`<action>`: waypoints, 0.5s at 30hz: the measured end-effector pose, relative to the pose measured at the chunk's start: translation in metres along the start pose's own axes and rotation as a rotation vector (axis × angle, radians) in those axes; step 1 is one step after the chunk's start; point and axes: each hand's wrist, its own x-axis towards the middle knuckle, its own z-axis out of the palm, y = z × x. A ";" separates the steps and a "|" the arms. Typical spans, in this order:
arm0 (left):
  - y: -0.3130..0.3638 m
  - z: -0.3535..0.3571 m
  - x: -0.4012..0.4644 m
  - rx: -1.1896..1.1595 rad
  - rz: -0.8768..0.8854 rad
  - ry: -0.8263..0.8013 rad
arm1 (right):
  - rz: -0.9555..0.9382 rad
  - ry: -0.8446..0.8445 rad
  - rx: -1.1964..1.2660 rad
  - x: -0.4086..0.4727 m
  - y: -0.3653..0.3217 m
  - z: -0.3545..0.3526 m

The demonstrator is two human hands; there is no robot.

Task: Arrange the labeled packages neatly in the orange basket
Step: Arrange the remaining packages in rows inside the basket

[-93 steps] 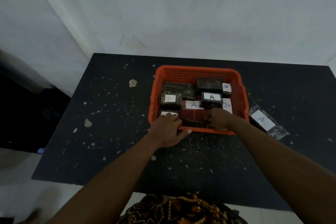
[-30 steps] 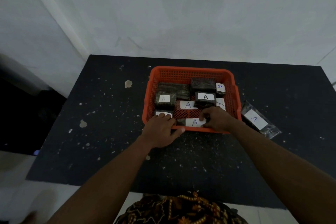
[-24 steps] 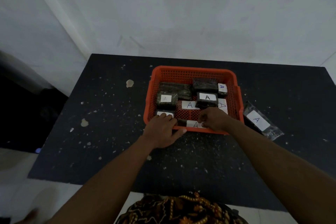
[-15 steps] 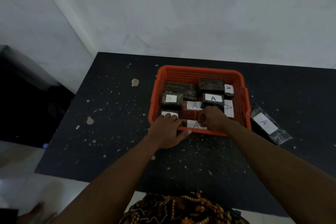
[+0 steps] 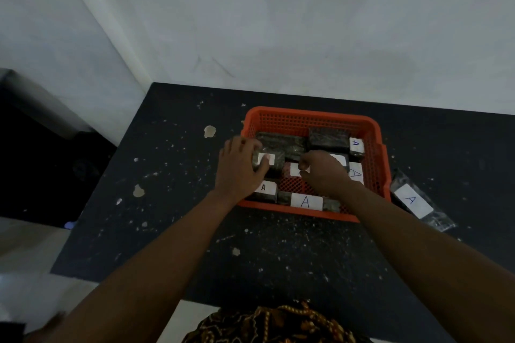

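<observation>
Labeled packages (image 5: 306, 200) are mostly sitting in the orange basket (image 5: 312, 120) at frame centre; one package (image 5: 415, 200) is lying outside, right, on the table (image 5: 167, 175). I'm curling my left hand (image 5: 239, 167) round a left-side package (image 5: 267, 161); my right hand (image 5: 323, 172) is pinching a middle label, I think.

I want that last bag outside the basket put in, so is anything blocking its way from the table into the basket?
Only the orange basket itself: its right wall stands between the bag on the table and the inside. The bag must be lifted over it. Just inside that wall, labeled packages already lie.
</observation>
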 end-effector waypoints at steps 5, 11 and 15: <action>-0.015 0.004 0.012 -0.004 -0.315 -0.161 | -0.051 0.048 -0.246 0.022 -0.001 0.005; -0.021 0.016 0.012 -0.238 -0.405 -0.230 | -0.067 0.063 -0.405 0.049 0.003 0.007; -0.020 0.021 0.009 -0.326 -0.423 -0.165 | -0.053 0.037 -0.450 0.069 0.003 0.002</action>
